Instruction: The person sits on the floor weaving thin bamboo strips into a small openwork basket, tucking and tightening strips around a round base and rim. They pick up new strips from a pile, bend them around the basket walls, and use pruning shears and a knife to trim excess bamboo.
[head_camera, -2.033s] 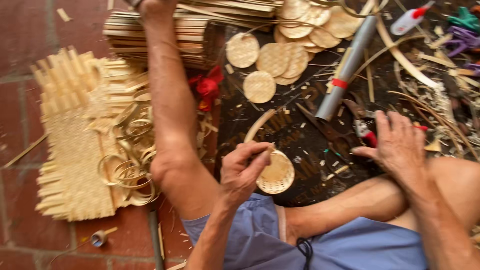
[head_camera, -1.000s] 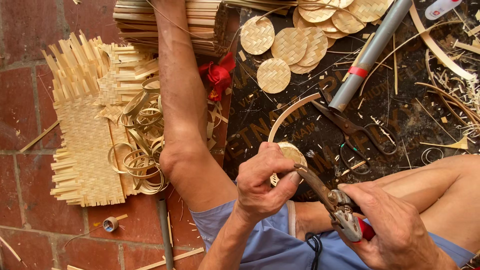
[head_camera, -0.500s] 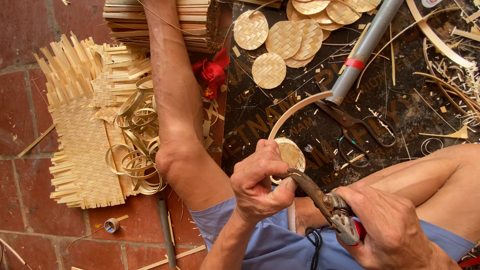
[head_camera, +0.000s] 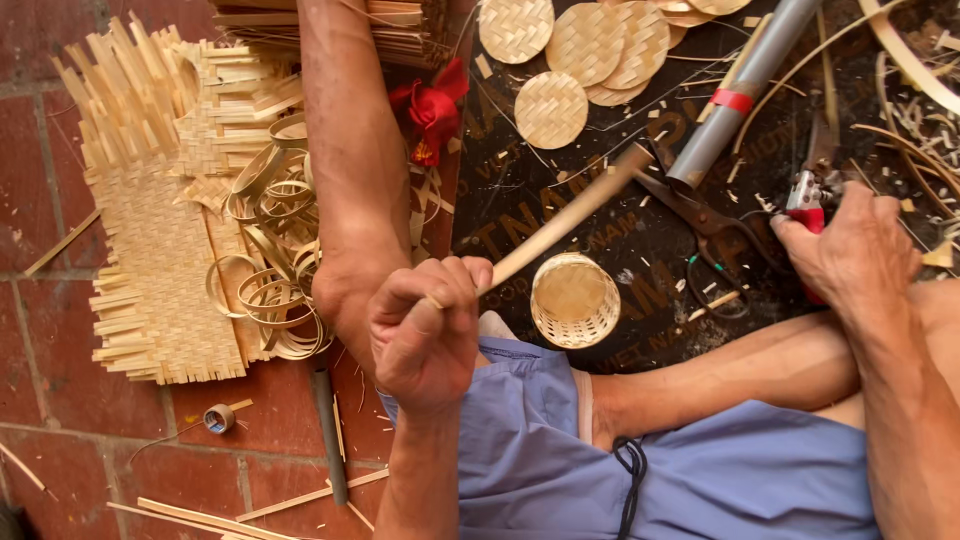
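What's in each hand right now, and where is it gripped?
Left hand pinches a bamboo strip at its near end. Right hand rests on red-handled pruning shears, over the handles.

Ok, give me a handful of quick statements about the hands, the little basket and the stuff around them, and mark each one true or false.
1. The left hand grips a bamboo strip. True.
2. The right hand rests on the small woven basket. False: it is on the red-handled cutters, apart from the basket.
3. Round woven discs lie on the dark mat. True.
4. The grey tube has a blue band. False: the band is red.
5. Coiled bamboo strips lie on the flat woven sheet. True.
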